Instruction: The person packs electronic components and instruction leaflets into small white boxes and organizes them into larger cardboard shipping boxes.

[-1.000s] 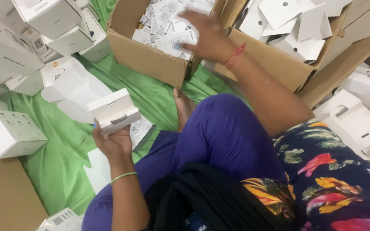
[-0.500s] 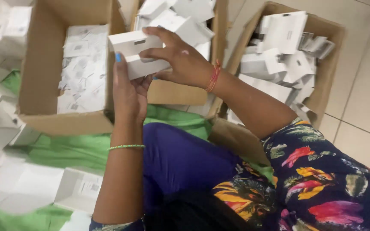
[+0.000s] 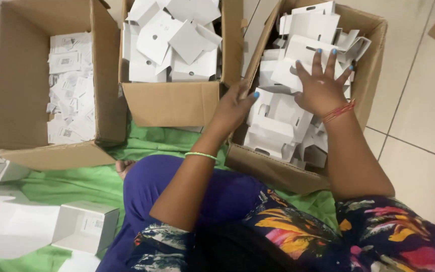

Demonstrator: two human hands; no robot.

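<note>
Seated on the floor with a green cloth (image 3: 76, 184) spread beneath me, I keep one small white box (image 3: 85, 226) by my left knee, within easy reach. My left hand (image 3: 235, 108) rests on the near corner of the right carton (image 3: 373, 45), its grip loose and closed on nothing, apparently steadying the wall. My right hand (image 3: 320, 85) lies flat, fingers spread, on the white inserts (image 3: 278, 121) piled inside that carton, pressing rather than clasping. Beyond, the middle carton (image 3: 172, 103) holds folded white card pieces (image 3: 172, 40), and the left carton (image 3: 51, 153) holds paper leaflets (image 3: 71, 90), each kind sorted apart.
</note>
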